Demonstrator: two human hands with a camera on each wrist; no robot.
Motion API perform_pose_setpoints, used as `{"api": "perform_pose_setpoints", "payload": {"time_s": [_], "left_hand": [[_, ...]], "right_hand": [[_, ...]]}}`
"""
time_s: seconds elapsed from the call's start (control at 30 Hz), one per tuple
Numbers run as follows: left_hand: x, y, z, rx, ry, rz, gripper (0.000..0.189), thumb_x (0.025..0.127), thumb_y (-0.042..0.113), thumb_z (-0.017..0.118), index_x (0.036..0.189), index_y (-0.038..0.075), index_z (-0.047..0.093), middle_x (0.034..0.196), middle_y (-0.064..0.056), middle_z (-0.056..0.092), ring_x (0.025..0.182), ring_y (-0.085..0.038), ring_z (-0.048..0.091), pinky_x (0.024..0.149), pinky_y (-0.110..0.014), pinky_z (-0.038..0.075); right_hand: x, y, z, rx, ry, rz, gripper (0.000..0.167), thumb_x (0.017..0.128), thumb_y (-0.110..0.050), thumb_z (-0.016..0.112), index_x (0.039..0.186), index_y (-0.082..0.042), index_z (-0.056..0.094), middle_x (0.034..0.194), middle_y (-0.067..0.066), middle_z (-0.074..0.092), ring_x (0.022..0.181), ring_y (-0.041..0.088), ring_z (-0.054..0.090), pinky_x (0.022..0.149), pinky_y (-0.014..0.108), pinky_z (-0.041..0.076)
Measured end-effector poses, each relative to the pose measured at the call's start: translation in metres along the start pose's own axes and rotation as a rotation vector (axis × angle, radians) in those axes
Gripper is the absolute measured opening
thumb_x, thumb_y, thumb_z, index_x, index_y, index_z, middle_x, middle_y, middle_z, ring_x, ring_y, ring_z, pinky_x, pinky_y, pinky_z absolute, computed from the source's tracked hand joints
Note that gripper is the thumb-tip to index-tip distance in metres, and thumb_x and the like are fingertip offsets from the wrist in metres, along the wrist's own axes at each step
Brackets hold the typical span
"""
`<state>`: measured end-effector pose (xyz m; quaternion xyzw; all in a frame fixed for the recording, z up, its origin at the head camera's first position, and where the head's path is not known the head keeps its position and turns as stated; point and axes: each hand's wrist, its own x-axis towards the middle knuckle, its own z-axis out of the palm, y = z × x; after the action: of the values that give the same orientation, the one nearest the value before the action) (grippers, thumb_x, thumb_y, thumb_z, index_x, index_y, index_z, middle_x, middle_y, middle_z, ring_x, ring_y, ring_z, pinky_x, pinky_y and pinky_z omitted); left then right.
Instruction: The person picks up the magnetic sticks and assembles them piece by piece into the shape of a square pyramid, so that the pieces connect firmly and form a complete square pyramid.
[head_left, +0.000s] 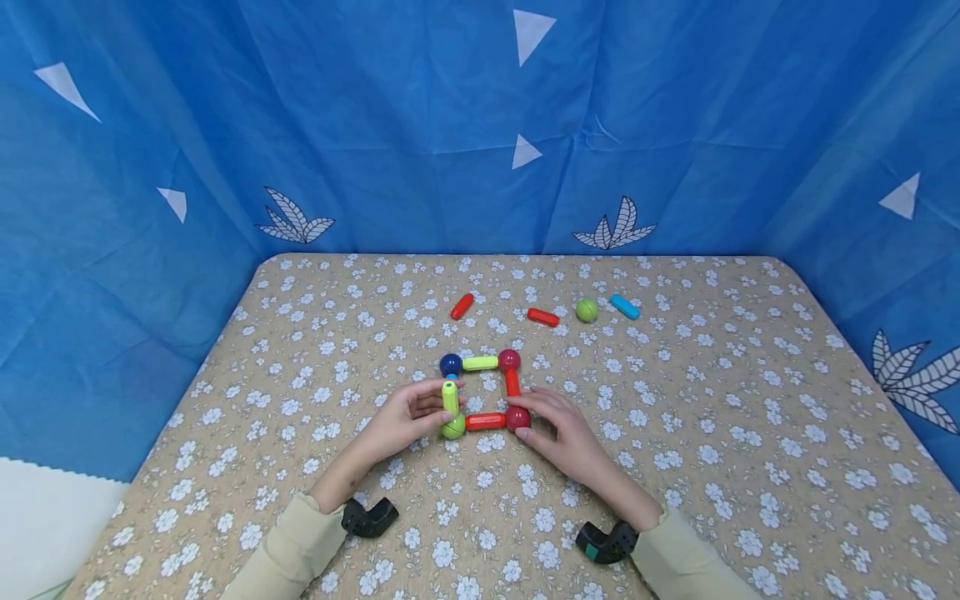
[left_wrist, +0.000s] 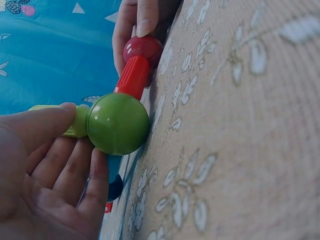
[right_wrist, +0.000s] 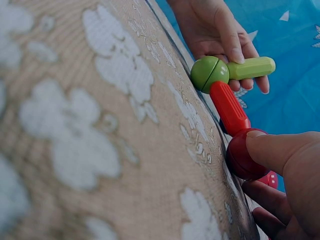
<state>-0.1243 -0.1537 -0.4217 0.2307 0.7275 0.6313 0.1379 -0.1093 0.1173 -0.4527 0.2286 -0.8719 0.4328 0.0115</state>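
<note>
A square of magnetic rods and balls lies on the table. Its corners are a dark blue ball, a red ball, a nearer red ball and a green ball. A yellow-green rod stands up from the green ball. My left hand pinches this rod low down, thumb on one side and fingers on the other. With thumb and fingers, my right hand grips the nearer red ball. Between the two near corners runs a red rod; the left side's blue rod is mostly hidden.
Farther back lie two loose red rods, one on the left and one nearer the middle. Beside them are a loose green ball and a blue rod. A blue curtain hangs behind the flowered table.
</note>
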Motion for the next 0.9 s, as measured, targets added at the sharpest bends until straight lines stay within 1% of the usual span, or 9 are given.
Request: {"api": "perform_pose_setpoints", "payload": {"time_s": [0.1, 0.13, 0.33, 0.4, 0.53, 0.7, 0.83, 0.9], "left_hand": [[-0.001, 0.009, 0.001, 0.016, -0.015, 0.001, 0.043, 0.087, -0.011, 0.057, 0.128, -0.015, 0.044, 0.112, -0.028, 0.058, 0.104, -0.039, 0.056, 0.089, -0.030, 0.046], [-0.001, 0.008, 0.001, 0.016, -0.018, 0.002, 0.044, 0.087, -0.011, 0.057, 0.129, -0.015, 0.044, 0.112, -0.028, 0.058, 0.104, -0.039, 0.056, 0.089, -0.030, 0.045], [0.000, -0.013, -0.003, 0.009, -0.020, 0.013, 0.046, 0.089, -0.006, 0.058, 0.132, -0.009, 0.045, 0.114, -0.022, 0.060, 0.105, -0.033, 0.057, 0.090, -0.031, 0.045], [-0.002, -0.016, -0.004, 0.000, -0.004, 0.009, 0.045, 0.089, -0.002, 0.060, 0.131, -0.009, 0.046, 0.114, -0.022, 0.060, 0.104, -0.031, 0.058, 0.090, -0.032, 0.045], [-0.003, -0.017, -0.007, -0.020, 0.064, 0.001, 0.041, 0.090, 0.005, 0.062, 0.127, -0.008, 0.051, 0.119, -0.021, 0.058, 0.106, -0.027, 0.058, 0.090, -0.032, 0.045], [0.000, -0.017, -0.011, -0.004, 0.172, 0.008, 0.033, 0.092, 0.009, 0.061, 0.122, -0.004, 0.057, 0.122, -0.017, 0.057, 0.109, -0.027, 0.055, 0.093, -0.031, 0.043], [0.007, -0.017, -0.016, 0.051, 0.291, -0.001, 0.030, 0.093, 0.012, 0.059, 0.120, -0.002, 0.058, 0.120, -0.014, 0.058, 0.110, -0.026, 0.053, 0.093, -0.031, 0.042], [0.013, -0.017, -0.020, 0.092, 0.324, -0.020, 0.031, 0.094, 0.013, 0.059, 0.122, 0.000, 0.057, 0.122, -0.013, 0.057, 0.112, -0.026, 0.052, 0.094, -0.032, 0.042]], "right_hand": [[0.000, 0.000, 0.000, 0.000, -0.001, 0.000, 0.041, 0.084, -0.020, 0.072, 0.124, -0.024, 0.062, 0.132, 0.007, 0.052, 0.128, 0.030, 0.036, 0.101, 0.061, 0.020], [0.000, 0.000, 0.000, 0.000, -0.002, 0.001, 0.041, 0.084, -0.021, 0.072, 0.124, -0.024, 0.061, 0.132, 0.007, 0.052, 0.128, 0.030, 0.036, 0.100, 0.062, 0.020], [0.000, 0.000, 0.001, 0.002, -0.005, 0.012, 0.041, 0.084, -0.021, 0.072, 0.124, -0.025, 0.061, 0.132, 0.007, 0.052, 0.128, 0.030, 0.036, 0.100, 0.061, 0.021], [0.000, 0.000, 0.002, 0.004, -0.007, 0.013, 0.041, 0.084, -0.021, 0.072, 0.124, -0.024, 0.061, 0.132, 0.007, 0.052, 0.127, 0.030, 0.037, 0.100, 0.061, 0.021], [0.000, 0.000, 0.002, 0.004, -0.013, 0.013, 0.041, 0.084, -0.021, 0.071, 0.124, -0.024, 0.061, 0.132, 0.007, 0.052, 0.127, 0.030, 0.037, 0.101, 0.061, 0.020], [0.000, -0.001, 0.000, -0.002, -0.009, 0.020, 0.042, 0.084, -0.022, 0.072, 0.124, -0.025, 0.061, 0.133, 0.008, 0.051, 0.128, 0.030, 0.036, 0.100, 0.061, 0.021], [0.000, -0.002, 0.000, 0.000, -0.009, 0.022, 0.042, 0.084, -0.022, 0.072, 0.124, -0.025, 0.061, 0.133, 0.008, 0.050, 0.128, 0.031, 0.036, 0.100, 0.062, 0.021], [0.000, -0.002, 0.000, 0.007, -0.008, 0.020, 0.041, 0.084, -0.021, 0.071, 0.124, -0.024, 0.061, 0.133, 0.008, 0.051, 0.127, 0.031, 0.036, 0.100, 0.062, 0.021]]}}
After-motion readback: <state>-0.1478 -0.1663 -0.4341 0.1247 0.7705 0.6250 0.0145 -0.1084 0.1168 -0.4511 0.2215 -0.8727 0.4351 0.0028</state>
